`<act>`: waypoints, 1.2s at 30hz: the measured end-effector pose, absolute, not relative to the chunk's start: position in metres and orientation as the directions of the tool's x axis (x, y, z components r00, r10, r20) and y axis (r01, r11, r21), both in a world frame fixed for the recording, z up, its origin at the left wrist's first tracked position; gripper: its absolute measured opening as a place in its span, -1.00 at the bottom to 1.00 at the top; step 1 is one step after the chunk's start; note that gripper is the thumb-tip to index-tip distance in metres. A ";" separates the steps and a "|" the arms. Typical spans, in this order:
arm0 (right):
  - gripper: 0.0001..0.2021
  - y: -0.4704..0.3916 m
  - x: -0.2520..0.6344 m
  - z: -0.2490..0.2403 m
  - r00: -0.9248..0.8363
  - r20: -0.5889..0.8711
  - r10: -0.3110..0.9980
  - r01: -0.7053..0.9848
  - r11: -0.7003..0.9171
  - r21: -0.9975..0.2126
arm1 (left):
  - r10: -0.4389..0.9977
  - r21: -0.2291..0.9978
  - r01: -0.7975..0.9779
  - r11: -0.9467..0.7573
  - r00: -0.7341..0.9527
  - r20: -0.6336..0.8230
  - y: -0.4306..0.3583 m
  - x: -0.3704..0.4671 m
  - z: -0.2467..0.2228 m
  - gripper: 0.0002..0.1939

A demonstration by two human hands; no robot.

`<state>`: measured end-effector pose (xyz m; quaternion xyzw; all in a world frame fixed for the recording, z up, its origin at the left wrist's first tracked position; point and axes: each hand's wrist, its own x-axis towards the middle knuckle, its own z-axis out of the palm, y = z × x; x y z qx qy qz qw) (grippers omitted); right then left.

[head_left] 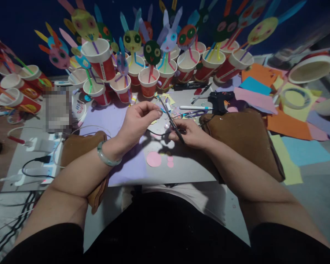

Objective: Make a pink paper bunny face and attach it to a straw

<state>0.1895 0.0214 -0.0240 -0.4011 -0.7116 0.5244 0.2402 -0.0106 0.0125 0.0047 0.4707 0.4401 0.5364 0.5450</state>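
Dark scissors (pixel 168 112) are gripped in my right hand (pixel 191 134), their blades pointing up and to the left. My left hand (pixel 139 119) is closed in a pinch beside the blades; what lies between its fingertips is too small to make out. Below the hands, a large pink paper circle (pixel 154 159) and smaller pink circles (pixel 170 162) lie on the grey tabletop. Small colourful paper scraps (pixel 178 113) are scattered behind the scissors. A purple paper sheet (pixel 126 168) lies under my left hand and wrist.
Red paper cups (pixel 149 84) with paper animal heads on straws line the back. A black glue gun (pixel 220 101) and white pen (pixel 195 107) lie behind my right hand. Brown cushions (pixel 242 141) flank my arms. Coloured paper (pixel 288 124) covers the right; a power strip (pixel 51 161) stands left.
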 end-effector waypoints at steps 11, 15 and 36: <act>-0.37 0.023 0.191 -0.023 -0.586 -0.050 0.809 0.303 0.161 -0.939 | 0.998 0.984 -0.173 -0.035 0.039 0.042 0.014 -0.011 0.008 -0.93; -0.41 0.023 0.191 -0.024 -0.579 -0.040 0.814 0.309 0.174 -0.935 | 0.999 0.986 -0.162 -0.035 0.032 0.040 0.014 -0.011 0.008 -0.93; -0.44 0.024 0.188 -0.029 -0.552 -0.089 0.829 0.300 0.098 -0.949 | 0.999 0.980 -0.194 -0.034 0.021 0.038 0.013 -0.010 0.010 -0.92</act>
